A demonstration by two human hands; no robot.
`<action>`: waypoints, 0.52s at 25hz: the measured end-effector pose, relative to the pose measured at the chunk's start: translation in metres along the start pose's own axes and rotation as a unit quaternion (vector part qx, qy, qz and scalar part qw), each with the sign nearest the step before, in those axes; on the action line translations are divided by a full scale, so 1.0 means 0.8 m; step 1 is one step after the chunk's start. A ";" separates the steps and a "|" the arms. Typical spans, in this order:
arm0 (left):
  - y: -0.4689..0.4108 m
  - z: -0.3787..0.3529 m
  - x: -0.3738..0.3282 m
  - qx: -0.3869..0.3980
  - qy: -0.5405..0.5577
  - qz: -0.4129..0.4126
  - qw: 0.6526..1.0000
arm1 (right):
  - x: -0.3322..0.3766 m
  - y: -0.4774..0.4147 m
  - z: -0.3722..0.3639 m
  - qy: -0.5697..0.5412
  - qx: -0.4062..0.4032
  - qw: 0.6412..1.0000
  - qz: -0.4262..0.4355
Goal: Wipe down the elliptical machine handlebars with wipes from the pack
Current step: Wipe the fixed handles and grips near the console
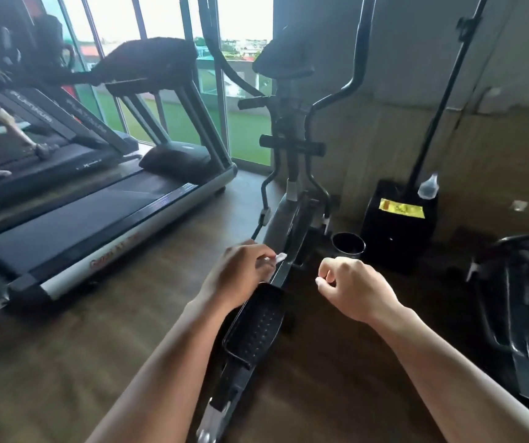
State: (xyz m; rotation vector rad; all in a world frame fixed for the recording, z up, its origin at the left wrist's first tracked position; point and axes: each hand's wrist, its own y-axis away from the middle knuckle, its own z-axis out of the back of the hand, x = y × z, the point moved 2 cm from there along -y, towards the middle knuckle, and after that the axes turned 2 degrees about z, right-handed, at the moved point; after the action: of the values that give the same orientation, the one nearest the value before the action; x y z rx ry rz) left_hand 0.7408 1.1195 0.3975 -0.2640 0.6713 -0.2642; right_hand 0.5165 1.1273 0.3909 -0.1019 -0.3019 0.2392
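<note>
A black elliptical machine (pixel 290 123) stands ahead of me, its two curved handlebars (pixel 357 75) rising past the console to the top of the view. Its foot pedal (pixel 256 324) lies between my forearms. My left hand (pixel 240 271) is curled round a small white wipe (pixel 280 258), of which only a corner shows past the fingers. My right hand (pixel 355 289) hangs beside it with fingers curled and nothing seen in it. Both hands are well below and short of the handlebars. I see no pack of wipes.
A treadmill (pixel 97 212) stands at left, and a person walks on another treadmill (pixel 17 148) beyond it. A black box with a yellow label (pixel 400 219) and a pole sits at right, a black cup (pixel 349 244) beside it. Another machine (pixel 521 298) fills the right edge.
</note>
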 end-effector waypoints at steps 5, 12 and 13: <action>-0.123 -0.038 0.023 -0.001 0.026 -0.011 1.000 | -0.047 -0.130 0.014 0.002 0.005 1.000 0.003; -0.306 -0.083 0.079 -0.017 0.041 -0.019 0.999 | -0.093 -0.316 0.024 0.016 -0.023 1.000 0.002; -0.333 -0.087 0.085 -0.015 0.044 -0.021 0.999 | -0.098 -0.339 0.021 0.015 -0.026 1.000 -0.002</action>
State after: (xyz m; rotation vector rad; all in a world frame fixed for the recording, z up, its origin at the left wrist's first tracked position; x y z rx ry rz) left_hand 0.7066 0.8381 0.3922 -0.2970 0.7582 -0.3081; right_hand 0.4976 0.8467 0.4216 -0.1557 -0.2781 0.2266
